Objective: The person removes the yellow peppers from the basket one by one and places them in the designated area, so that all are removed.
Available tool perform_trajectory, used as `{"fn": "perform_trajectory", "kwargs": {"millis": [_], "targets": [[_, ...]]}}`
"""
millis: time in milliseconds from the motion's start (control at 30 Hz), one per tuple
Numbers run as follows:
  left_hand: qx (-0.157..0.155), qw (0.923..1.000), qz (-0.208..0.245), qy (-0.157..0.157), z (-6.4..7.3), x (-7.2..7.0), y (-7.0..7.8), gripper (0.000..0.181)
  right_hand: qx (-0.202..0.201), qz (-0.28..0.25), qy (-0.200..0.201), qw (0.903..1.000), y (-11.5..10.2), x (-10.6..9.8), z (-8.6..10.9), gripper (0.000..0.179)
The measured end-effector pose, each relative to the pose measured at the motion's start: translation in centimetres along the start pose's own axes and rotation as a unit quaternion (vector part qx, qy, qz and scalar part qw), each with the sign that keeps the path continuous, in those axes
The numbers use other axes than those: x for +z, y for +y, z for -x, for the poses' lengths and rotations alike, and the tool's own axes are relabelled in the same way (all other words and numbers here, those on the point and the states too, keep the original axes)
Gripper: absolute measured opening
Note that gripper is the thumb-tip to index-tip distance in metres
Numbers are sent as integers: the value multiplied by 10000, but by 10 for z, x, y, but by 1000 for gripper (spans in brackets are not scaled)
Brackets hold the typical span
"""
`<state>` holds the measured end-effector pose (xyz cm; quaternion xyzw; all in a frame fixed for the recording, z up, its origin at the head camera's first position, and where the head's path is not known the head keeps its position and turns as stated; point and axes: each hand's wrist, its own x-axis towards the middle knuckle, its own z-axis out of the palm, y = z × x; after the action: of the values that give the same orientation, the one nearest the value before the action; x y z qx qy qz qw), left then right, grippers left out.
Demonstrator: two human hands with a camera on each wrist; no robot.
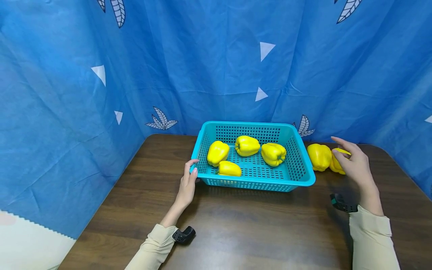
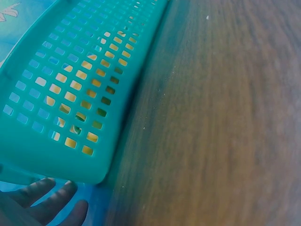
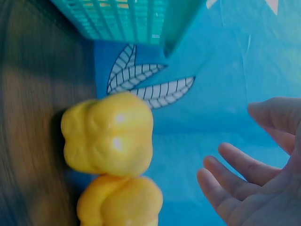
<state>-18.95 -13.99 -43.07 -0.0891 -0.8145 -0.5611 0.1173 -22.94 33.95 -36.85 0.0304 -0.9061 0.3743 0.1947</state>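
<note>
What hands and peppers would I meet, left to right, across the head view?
Left hand, leftmost pepper in the basket, its far pepper, its rightmost pepper, pepper just outside the basket, right hand.

Yellow peppers (image 1: pixel 247 146) gleam, smooth & v. glossy, w/ a teal basket (image 1: pixel 249 180) in perf. plastic, semi-gloss; a wood-grain tbl (image 1: pixel 253 225) w/ satin sheen; a creased cloth backdrop (image 1: pixel 202 56); matt fabric sleeves (image 1: pixel 372 243); and wrist units (image 1: pixel 183 235) in apparent blk plastic.

A blue curtain (image 1: pixel 202 75) is hanging behind a brown wooden table (image 1: pixel 256 225). White triangles (image 1: pixel 265 49) and veined leaves (image 1: pixel 119 13) are patterning the curtain, while a pale patch (image 1: pixel 27 243) is showing at the lower left.
</note>
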Motion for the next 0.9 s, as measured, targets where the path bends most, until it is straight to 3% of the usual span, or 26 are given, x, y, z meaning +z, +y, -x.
{"fn": "perform_trajectory", "kwargs": {"millis": [100, 367, 633, 900], "targets": [[-8, 10000, 13, -44, 0, 0, 0, 37, -212, -208, -71, 9995, -5, 6, -1, 44], [-37, 10000, 6, -52, 0, -1, 2, 38, -735, 212, -478, 9959, -46, 13, -1, 45], [-79, 9999, 41, -81, 1, -1, 1, 40, -933, 8, -741, 9929, -60, 28, 1, 45], [-135, 9998, 67, -96, -1, -1, 0, 38, -1402, 24, -821, 9867, -75, 45, 2, 44]]}}
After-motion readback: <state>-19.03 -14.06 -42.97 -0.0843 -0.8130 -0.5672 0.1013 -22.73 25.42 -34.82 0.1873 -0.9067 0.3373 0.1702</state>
